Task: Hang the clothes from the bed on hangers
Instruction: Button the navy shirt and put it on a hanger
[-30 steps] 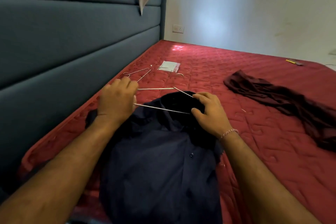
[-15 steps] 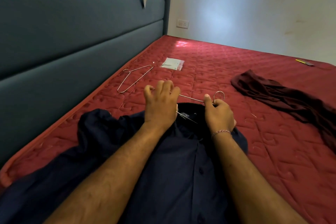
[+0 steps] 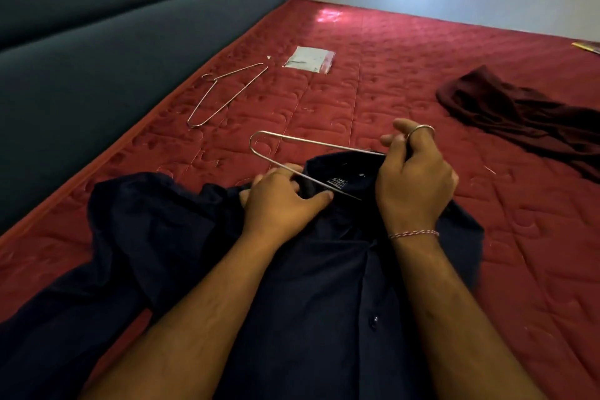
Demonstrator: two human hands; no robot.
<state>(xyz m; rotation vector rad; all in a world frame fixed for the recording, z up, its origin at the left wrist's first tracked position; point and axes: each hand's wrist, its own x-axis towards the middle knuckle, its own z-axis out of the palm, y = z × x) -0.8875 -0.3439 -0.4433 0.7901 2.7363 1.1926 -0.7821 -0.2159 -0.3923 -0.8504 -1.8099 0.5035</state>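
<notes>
hangers: 2 [image 3: 318, 166] [image 3: 227, 92] | shirts: 1 [image 3: 324, 286] | maroon garments: 1 [image 3: 519, 114] | packets: 1 [image 3: 310, 59] | hands: 2 [image 3: 279, 201] [image 3: 415, 178]

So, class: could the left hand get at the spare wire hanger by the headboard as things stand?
Probably yes: bare mattress lies between the left hand and the spare hanger, but that hand first must release the navy shirt.

Open mattress [image 3: 406, 81] at twelve o'clock beyond the navy shirt [image 3: 324, 286]. Spare wire hanger [image 3: 227, 94] and plastic packet [image 3: 310, 60] at eleven o'clock, close to the headboard [image 3: 130, 42] walling off nine. Maroon garment [image 3: 526, 120] blocking two o'clock. Bare quilt at three.
</notes>
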